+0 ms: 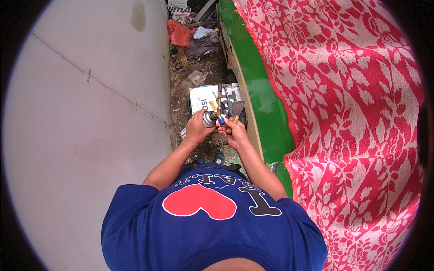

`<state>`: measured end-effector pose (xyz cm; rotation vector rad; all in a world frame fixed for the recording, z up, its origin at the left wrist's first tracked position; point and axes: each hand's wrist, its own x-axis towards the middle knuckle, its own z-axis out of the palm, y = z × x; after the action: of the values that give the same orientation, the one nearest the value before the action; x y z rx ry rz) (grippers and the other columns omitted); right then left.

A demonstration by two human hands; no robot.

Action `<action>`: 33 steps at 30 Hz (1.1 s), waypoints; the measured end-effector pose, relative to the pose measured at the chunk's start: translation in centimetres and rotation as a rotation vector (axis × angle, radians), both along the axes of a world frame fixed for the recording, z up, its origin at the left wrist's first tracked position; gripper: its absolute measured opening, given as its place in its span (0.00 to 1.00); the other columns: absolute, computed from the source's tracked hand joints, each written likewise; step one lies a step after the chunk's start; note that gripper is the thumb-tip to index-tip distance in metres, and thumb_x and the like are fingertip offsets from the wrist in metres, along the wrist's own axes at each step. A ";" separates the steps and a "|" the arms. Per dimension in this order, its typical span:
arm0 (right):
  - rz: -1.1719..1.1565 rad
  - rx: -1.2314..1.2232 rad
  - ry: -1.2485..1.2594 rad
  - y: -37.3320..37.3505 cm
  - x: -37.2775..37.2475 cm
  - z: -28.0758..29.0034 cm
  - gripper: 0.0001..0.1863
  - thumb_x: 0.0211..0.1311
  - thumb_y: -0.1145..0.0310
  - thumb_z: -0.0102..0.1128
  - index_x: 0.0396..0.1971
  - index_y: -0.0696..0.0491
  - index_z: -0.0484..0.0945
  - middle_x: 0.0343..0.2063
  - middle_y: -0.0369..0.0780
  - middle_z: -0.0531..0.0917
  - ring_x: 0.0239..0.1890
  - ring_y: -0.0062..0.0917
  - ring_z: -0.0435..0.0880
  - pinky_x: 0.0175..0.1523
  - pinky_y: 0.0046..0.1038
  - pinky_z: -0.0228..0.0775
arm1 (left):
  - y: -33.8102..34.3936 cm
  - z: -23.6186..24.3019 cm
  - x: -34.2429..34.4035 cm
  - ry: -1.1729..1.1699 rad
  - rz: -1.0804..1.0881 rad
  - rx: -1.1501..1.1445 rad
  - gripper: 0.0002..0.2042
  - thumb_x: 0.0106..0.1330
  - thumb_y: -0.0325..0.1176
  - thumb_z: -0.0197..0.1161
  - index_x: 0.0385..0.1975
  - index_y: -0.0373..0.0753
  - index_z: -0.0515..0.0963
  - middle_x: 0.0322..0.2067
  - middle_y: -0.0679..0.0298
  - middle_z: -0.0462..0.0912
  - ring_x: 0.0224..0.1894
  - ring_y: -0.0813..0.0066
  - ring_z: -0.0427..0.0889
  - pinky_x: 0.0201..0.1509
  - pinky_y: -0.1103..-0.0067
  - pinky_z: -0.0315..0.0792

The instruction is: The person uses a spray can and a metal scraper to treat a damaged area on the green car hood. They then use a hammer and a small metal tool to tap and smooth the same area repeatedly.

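Observation:
My left hand [198, 128] is wrapped round a small metallic gas canister [209, 119], tilted on its side. A brass-coloured torch head [219, 101] with a blue knob [221, 121] is at the canister's end, its tube pointing away from me. My right hand [236, 133] holds a scraper [237, 108] by its wooden handle, the wide grey blade facing away. Fingers of that hand are also at the blue knob; whether they grip it is too small to tell. Just past the canister, a small yellow object [212, 105] lies on a white printed box [198, 95].
A pale wall [99, 113] rises close on my left. On my right stands a green surface [264, 99] with a wooden edge, partly covered by a red and white patterned cloth [343, 90]. Farther along the narrow dirt floor lie an orange-red bag [178, 33], rags and litter.

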<state>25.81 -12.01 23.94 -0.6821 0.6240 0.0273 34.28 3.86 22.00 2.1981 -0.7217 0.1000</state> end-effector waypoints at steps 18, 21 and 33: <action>0.124 -0.131 0.102 -0.6 -0.5 -3.5 0.11 0.67 0.61 0.62 0.33 0.49 0.71 0.30 0.41 0.85 0.23 0.23 0.81 0.24 0.24 0.74 | 1.6 -4.5 -0.2 0.131 0.051 0.032 0.34 0.45 0.40 0.77 0.53 0.34 0.71 0.47 0.49 0.78 0.50 0.47 0.78 0.54 0.62 0.72; 0.117 -0.245 0.155 -1.2 0.5 -5.2 0.13 0.63 0.61 0.65 0.29 0.47 0.68 0.24 0.35 0.78 0.17 0.18 0.72 0.20 0.22 0.63 | 2.5 -5.4 0.7 0.239 0.086 -0.050 0.34 0.45 0.40 0.78 0.52 0.34 0.71 0.47 0.48 0.78 0.51 0.48 0.78 0.56 0.63 0.72; 0.027 -0.864 0.439 -3.3 6.9 -20.6 0.12 0.61 0.64 0.53 0.37 0.57 0.78 0.27 0.39 0.78 0.29 0.26 0.77 0.37 0.30 0.68 | 0.7 -16.8 10.8 0.424 0.290 -0.302 0.38 0.41 0.35 0.82 0.54 0.33 0.69 0.48 0.55 0.74 0.52 0.62 0.75 0.58 0.70 0.69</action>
<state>32.67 -15.28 3.35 -1.5450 1.0618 -0.0750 45.06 4.60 5.21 1.9284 -0.1385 -0.1031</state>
